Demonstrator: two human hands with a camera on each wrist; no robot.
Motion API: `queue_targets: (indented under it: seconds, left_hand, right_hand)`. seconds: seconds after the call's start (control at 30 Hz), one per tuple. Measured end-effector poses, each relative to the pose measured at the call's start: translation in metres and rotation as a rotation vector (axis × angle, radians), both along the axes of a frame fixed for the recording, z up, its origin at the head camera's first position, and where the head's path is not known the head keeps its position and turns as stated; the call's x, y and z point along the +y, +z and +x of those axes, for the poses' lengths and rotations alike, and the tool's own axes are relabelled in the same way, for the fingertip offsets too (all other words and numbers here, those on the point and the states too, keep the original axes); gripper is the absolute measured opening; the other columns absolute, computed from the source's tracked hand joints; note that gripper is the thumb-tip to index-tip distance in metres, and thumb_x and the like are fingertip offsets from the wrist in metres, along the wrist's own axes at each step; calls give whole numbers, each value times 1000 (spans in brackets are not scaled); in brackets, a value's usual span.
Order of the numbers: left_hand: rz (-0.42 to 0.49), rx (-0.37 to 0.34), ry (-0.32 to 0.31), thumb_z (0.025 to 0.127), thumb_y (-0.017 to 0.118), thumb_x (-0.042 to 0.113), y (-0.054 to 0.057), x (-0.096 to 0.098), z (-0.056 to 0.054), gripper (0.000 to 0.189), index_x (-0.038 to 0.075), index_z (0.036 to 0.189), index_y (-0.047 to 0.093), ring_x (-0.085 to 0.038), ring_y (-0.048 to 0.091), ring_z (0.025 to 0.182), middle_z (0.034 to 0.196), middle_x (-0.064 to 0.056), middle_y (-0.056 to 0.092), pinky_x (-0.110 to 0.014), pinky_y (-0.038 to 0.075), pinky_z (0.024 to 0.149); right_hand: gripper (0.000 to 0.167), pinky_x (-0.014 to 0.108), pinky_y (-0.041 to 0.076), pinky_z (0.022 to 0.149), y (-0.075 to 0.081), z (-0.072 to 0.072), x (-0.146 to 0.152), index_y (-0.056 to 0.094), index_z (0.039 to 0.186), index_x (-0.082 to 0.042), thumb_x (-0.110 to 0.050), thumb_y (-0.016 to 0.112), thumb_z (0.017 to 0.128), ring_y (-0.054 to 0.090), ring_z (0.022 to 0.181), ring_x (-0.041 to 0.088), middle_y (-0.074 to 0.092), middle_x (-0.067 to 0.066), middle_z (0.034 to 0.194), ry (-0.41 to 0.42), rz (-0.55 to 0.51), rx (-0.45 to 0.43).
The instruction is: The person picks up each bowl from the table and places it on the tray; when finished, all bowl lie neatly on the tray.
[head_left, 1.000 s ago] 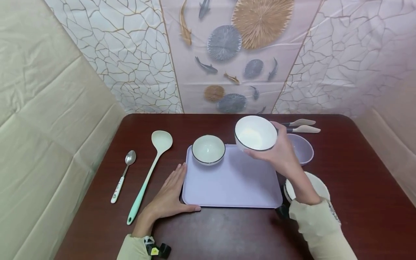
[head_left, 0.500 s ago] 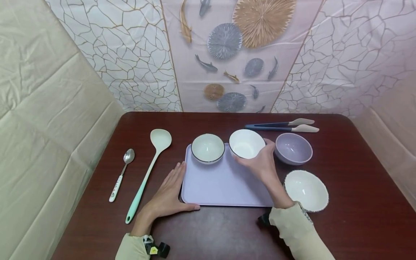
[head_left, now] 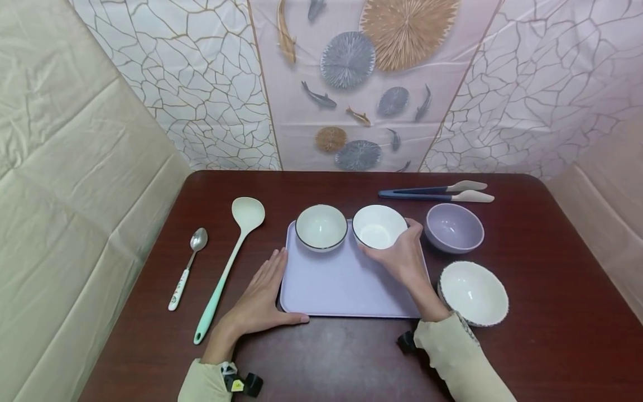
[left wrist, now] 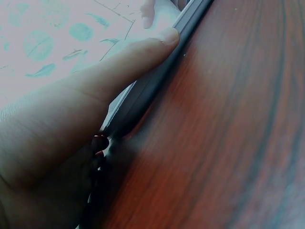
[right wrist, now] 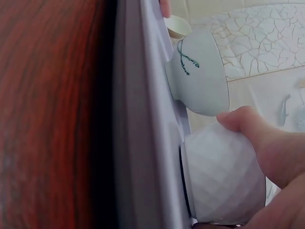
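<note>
A lavender tray (head_left: 341, 285) lies at the middle of the dark wooden table (head_left: 552, 268). Two white dark-rimmed bowls stand on its far edge: one at the left (head_left: 321, 227), one at the right (head_left: 379, 226). My right hand (head_left: 399, 257) grips the right bowl (right wrist: 221, 179), thumb on its near side and fingers around its right wall. In the right wrist view the left bowl (right wrist: 200, 74) shows a green mark. My left hand (head_left: 261, 296) lies flat against the tray's near-left corner, with its thumb (left wrist: 124, 62) along the tray edge (left wrist: 152, 81).
A lilac bowl (head_left: 454, 228) and a white speckled-rim bowl (head_left: 474, 292) stand right of the tray. Tongs (head_left: 437, 193) lie at the back right. A mint ladle (head_left: 228, 262) and a metal spoon (head_left: 187, 268) lie to the left. Patterned walls enclose the table.
My right hand carried the white bowl from above the lilac bowl leftward and down onto the tray, beside the other bowl. The left hand stayed at the tray's corner.
</note>
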State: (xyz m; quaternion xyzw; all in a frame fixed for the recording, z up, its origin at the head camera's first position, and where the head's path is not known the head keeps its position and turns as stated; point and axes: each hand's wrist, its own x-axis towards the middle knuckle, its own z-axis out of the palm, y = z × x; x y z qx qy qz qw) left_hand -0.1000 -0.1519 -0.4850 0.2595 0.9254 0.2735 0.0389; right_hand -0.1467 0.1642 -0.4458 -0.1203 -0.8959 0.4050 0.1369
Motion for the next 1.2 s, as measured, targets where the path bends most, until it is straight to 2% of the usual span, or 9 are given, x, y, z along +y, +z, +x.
queue_targets:
  seconds: [0.13,0.27,0.47,0.57,0.73,0.83,0.93,1.03,1.2]
  left_hand:
    - [-3,6,-2,67,67,80,0,-1,-1,134,6,157,2,-21,0,149,164,-9,4,-40,7,119]
    - [-6,14,-10,67,67,80,0,-1,-2,133,5,157,3,-22,0,149,163,-10,4,-40,7,119]
    - [0,16,-14,68,67,79,0,-4,-1,133,4,157,3,-23,1,149,163,-10,4,-41,7,119]
    - [3,21,-13,68,67,79,-1,-5,0,133,4,157,3,-23,1,149,163,-11,4,-41,7,119]
    - [-1,27,-11,68,67,80,-3,-8,2,133,4,157,4,-23,1,149,163,-11,5,-41,8,119]
    - [1,21,-17,67,68,79,-4,-9,3,133,5,157,3,-23,1,149,163,-10,5,-41,8,119]
    - [3,25,-26,67,68,79,-4,-10,3,134,5,157,3,-23,1,149,163,-11,5,-41,8,119]
    - [4,26,-32,67,67,80,-5,-11,4,134,5,157,4,-23,1,149,163,-11,6,-40,8,119]
    - [3,28,-35,67,67,80,-6,-13,4,134,4,157,4,-23,1,149,163,-11,6,-40,8,119]
  right_hand:
    - [115,46,43,100,-2,0,0,24,136,8,-33,95,56,49,117,40,40,33,131,15,12,28]
    - [127,47,35,108,0,1,1,15,145,7,-35,95,56,35,129,40,24,28,144,44,32,59]
    - [133,48,28,112,19,7,0,3,152,-1,-40,92,62,24,139,35,12,22,154,97,-7,59]
    - [114,48,31,111,40,13,2,15,150,1,-37,88,71,32,137,34,26,22,151,211,-19,82]
    - [61,37,42,104,85,37,31,49,135,-8,-24,79,85,54,122,23,58,6,130,562,53,133]
    - [49,23,49,93,98,58,62,58,129,-17,-17,79,84,60,113,15,63,-4,122,633,134,173]
    - [51,13,49,86,93,80,96,62,126,-19,-8,81,81,62,107,11,64,-5,119,581,131,183]
    - [56,10,45,87,77,100,125,60,130,-20,-7,82,80,60,109,8,64,-2,122,505,104,127]
    - [82,9,39,91,43,123,152,45,143,-16,-9,87,73,51,118,7,52,7,136,484,62,40]
